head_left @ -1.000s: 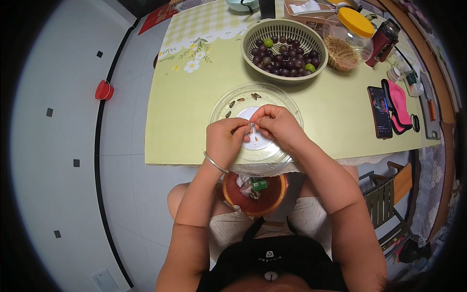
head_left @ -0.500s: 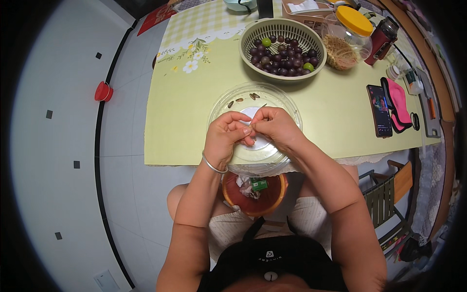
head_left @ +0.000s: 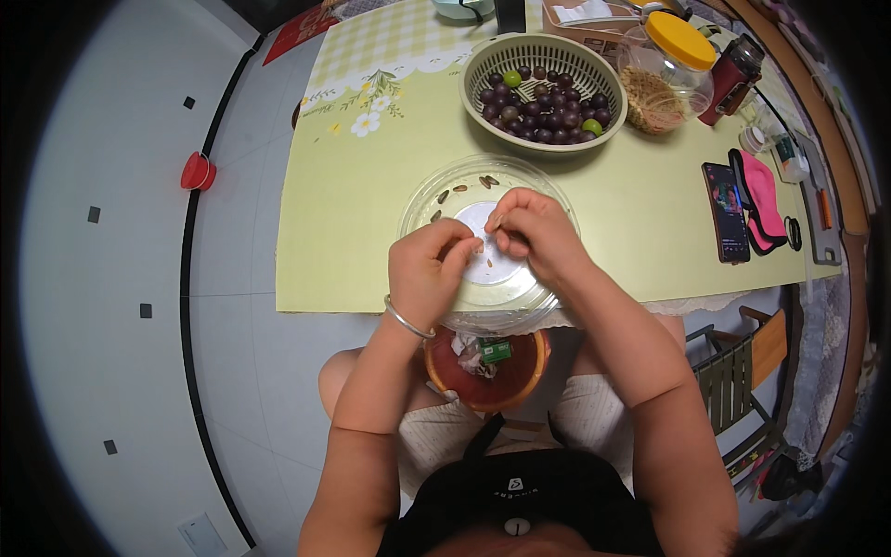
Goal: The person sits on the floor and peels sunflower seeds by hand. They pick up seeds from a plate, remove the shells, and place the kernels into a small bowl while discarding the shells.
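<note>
Over a clear round plastic tray (head_left: 418,186) at the table's front edge, my two hands work close together, fingertips slightly apart. My left hand (head_left: 425,269), with a silver bangle on its wrist, is closed in a pinch of thumb and forefinger. A tiny pale bit shows at its tips, too small to name. My right hand (head_left: 543,234) is also pinched, its fingers curled; what it holds is mostly hidden. Several brown seeds (head_left: 489,181) lie along the tray's far and left side. On its white middle rests a small pale-brown piece (head_left: 489,264).
Beyond the tray stands a green-grey colander (head_left: 473,97) of dark grapes (head_left: 548,116). Right of it are a yellow-lidded jar (head_left: 682,42) and a dark red flask (head_left: 733,79). A phone (head_left: 726,213) lies beside a pink-and-black item (head_left: 761,200). A red waste bin (head_left: 441,362) sits below the table edge.
My hands have drawn apart from touching fingertips; the right has moved slightly right and up. The small piece on the tray's middle now shows between them. The view has shifted slightly.
</note>
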A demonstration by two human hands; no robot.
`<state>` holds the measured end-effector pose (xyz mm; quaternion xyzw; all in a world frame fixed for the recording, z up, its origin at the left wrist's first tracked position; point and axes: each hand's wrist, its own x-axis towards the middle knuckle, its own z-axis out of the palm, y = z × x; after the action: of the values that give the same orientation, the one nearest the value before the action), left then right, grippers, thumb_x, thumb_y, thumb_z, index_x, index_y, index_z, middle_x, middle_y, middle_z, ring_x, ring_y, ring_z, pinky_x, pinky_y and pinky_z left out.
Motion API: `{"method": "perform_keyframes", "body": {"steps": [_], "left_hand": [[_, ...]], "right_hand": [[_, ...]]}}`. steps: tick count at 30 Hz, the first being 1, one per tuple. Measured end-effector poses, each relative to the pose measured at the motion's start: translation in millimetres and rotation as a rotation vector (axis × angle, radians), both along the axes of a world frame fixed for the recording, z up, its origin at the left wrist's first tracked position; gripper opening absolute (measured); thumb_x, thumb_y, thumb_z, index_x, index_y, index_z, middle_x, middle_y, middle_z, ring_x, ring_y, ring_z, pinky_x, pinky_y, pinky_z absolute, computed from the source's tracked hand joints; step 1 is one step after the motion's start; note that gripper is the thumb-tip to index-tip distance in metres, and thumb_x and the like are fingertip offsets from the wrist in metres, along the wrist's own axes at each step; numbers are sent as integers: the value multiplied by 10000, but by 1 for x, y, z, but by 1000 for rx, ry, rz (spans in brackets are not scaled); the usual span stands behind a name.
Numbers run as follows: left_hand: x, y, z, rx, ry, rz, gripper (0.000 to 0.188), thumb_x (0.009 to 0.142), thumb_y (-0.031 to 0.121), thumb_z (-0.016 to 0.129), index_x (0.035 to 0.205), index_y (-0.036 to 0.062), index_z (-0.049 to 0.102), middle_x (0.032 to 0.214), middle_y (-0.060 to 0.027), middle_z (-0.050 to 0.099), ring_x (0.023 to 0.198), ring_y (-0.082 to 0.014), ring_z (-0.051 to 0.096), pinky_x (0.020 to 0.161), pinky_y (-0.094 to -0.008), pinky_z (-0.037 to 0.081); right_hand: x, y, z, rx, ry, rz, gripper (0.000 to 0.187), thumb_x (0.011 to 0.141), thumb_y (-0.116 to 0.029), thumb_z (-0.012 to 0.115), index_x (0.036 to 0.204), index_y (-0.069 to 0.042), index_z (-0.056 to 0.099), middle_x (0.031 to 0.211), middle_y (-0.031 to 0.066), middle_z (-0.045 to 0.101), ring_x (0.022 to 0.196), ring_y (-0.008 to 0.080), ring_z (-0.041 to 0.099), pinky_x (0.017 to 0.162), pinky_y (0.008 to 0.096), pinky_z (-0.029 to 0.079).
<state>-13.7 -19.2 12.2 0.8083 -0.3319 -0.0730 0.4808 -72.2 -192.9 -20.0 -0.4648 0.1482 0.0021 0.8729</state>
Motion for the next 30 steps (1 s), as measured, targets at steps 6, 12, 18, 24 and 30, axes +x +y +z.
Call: {"method": "perform_keyframes", "body": {"steps": [6, 12, 18, 24, 30], "left_hand": [[13, 9, 1, 180, -159, -132, 51, 755, 57, 698, 797, 29, 709, 751, -105, 659, 699, -245, 625, 660, -341, 501], [42, 19, -5, 210, -353, 147, 98, 725, 37, 718, 823, 25, 709, 776, -103, 650, 701, -250, 616, 664, -334, 501], [43, 4, -26, 351, -675, 157, 37, 711, 86, 709, 745, 73, 705, 764, -87, 605, 790, -277, 572, 674, -373, 493], [46, 0, -29, 340, -713, 158, 79, 720, 48, 710, 797, 49, 694, 789, -86, 626, 771, -272, 583, 661, -367, 492], [11, -11, -4, -49, -387, 65, 186, 756, 2, 709, 938, 41, 715, 820, -122, 679, 674, -253, 651, 618, -305, 525]], "right_hand": [[3, -15, 1, 420, -142, -4, 107, 795, 28, 445, 858, 8, 529, 870, 209, 636, 587, 159, 539, 420, 211, 321], [4, -16, -3, 422, -113, 21, 137, 764, 11, 441, 837, 38, 554, 782, 160, 585, 544, 145, 472, 412, 211, 305], [4, -13, -6, 460, -85, 58, 127, 819, -22, 480, 845, 47, 583, 703, 95, 561, 508, 116, 442, 402, 209, 292], [4, 2, 2, 40, 0, -15, 105, 889, -78, 600, 889, 25, 616, 663, 25, 548, 496, 59, 431, 422, 181, 301], [2, 14, -9, -203, 27, -61, 68, 839, -80, 666, 855, -14, 665, 705, -8, 608, 581, 38, 494, 514, 195, 384]]}}
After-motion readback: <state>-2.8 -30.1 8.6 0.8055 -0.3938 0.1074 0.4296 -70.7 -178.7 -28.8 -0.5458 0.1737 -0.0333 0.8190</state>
